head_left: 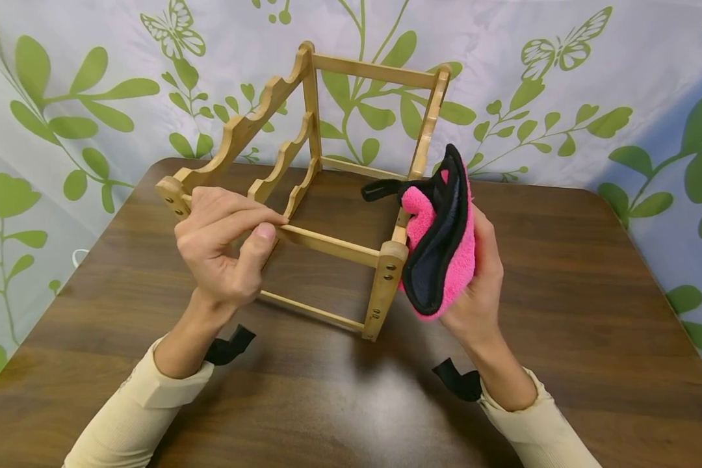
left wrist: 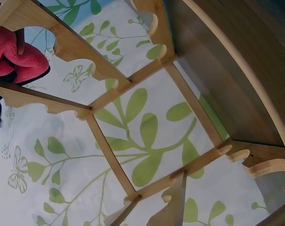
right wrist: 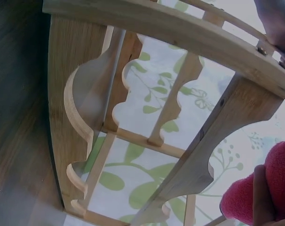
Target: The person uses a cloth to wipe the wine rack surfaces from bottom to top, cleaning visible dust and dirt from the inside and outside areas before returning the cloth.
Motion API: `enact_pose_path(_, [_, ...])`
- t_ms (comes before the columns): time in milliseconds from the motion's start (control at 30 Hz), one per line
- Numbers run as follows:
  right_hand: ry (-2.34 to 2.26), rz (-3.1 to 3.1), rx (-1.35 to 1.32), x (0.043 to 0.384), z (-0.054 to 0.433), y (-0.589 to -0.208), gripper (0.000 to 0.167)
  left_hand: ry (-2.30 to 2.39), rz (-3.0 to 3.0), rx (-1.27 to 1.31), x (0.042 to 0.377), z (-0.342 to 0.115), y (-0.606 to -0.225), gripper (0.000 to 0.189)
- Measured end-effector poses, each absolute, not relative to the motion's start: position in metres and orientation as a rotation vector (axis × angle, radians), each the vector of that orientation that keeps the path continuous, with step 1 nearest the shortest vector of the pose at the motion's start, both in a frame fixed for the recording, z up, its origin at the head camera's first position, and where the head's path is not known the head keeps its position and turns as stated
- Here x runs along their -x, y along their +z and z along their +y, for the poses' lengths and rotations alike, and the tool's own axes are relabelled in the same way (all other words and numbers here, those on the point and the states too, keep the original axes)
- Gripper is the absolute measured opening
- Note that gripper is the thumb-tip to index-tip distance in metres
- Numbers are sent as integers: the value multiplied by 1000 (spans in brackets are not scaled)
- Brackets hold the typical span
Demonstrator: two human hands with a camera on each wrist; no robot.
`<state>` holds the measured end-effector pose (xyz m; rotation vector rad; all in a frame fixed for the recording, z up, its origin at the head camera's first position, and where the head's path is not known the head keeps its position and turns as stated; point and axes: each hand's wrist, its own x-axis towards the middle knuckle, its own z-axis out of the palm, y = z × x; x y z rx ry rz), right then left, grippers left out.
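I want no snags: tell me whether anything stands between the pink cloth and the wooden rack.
Nothing visible does. In the head view, the pink cloth in the right hand overlaps the right side of the wooden rack, though contact is hard to confirm. The left hand is at the rack's front left, clear of the cloth.
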<state>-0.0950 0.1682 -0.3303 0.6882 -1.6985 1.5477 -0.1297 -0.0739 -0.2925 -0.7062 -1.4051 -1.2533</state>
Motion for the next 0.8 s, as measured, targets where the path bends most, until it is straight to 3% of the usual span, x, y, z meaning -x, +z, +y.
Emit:
enact_pose_path(400, [1549,-1702,-693,97,162,-324,71,-1293,-1342,719,135,-76,-291,43])
enact_pose_path(800, [1558,-1725,-704,97,161,-321,68,-1329,-1345,681,137,-80,-288,31])
